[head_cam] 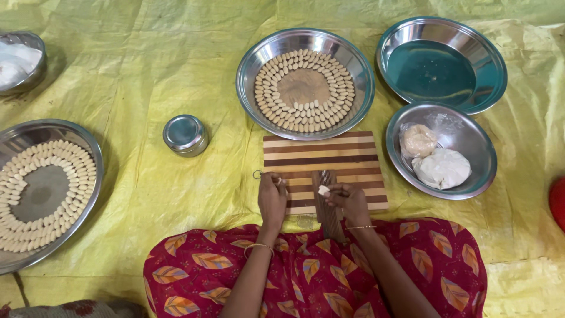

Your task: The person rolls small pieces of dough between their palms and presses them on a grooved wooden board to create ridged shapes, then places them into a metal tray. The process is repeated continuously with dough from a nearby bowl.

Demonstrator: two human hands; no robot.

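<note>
At the upper right of the frame we see an empty steel plate (pixel 441 63), and just below it a steel bowl (pixel 441 150) holding a tan dough lump in plastic (pixel 418 140) beside a white dough lump (pixel 442 168). Left of centre stands a small lidded steel tin (pixel 185 135). Another steel bowl (pixel 20 59) sits at the upper left corner, and a yellow sheet (pixel 147 65) lies under everything.
</note>
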